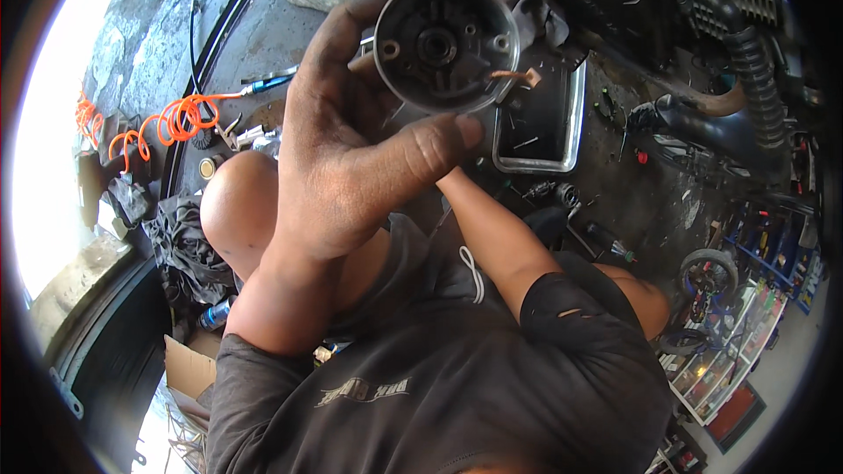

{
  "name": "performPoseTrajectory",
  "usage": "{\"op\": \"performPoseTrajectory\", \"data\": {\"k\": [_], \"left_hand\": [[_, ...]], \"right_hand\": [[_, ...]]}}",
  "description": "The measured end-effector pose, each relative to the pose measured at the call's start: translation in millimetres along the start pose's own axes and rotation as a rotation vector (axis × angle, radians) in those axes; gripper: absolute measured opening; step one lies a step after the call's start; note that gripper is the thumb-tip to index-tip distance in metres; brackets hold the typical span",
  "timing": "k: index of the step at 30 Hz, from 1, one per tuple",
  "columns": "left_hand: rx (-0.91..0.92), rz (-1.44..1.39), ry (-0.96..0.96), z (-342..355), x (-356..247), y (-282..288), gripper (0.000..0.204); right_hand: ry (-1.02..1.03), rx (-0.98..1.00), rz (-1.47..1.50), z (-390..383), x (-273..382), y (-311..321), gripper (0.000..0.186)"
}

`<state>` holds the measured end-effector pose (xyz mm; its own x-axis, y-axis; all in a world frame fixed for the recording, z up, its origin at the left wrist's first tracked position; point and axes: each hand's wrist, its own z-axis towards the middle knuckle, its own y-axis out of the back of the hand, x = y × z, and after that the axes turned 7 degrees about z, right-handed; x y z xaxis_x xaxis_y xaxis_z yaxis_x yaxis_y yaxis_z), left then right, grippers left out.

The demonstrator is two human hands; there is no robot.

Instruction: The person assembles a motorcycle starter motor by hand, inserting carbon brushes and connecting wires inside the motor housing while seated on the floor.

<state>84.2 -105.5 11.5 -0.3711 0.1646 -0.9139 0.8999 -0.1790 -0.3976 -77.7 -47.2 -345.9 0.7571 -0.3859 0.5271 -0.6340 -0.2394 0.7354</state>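
My left hand (338, 149) is raised close to the camera, its fingers and thumb closed around a round metal motor end cap (446, 13). The cap's hollow inside faces me, with a raised ring in the middle and small holes toward the wall. From its lower right side a short copper-coloured lead (509, 74) sticks out, ending in a small block (532, 78). My right forearm (496, 224) reaches up behind the left hand, which hides my right hand.
A metal-rimmed rectangular tray (577, 123) lies beyond my hands with small parts in it. Motorcycle parts (702, 114) stand at the right. An orange coiled air hose (180, 121) and dark cloths (193, 250) are at the left. Loose parts (562, 195) lie near my right knee.
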Motion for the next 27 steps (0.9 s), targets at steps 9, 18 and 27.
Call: {"op": "performPoseTrajectory", "data": {"k": [9,18,27], "left_hand": [[0.102,-0.084,-0.031,5.1,5.2,3.3,0.08],[0.135,-0.053,-0.053,5.1,7.6,1.1,0.082],[0.159,-0.034,-0.044,2.8,6.1,7.0,0.086]], "right_hand": [[-0.084,0.196,-0.221,10.0,8.6,-7.0,0.028],[0.069,0.197,-0.331,11.3,-3.6,-8.3,0.035],[0.187,0.269,-0.412,8.5,7.8,-4.7,0.032]]}}
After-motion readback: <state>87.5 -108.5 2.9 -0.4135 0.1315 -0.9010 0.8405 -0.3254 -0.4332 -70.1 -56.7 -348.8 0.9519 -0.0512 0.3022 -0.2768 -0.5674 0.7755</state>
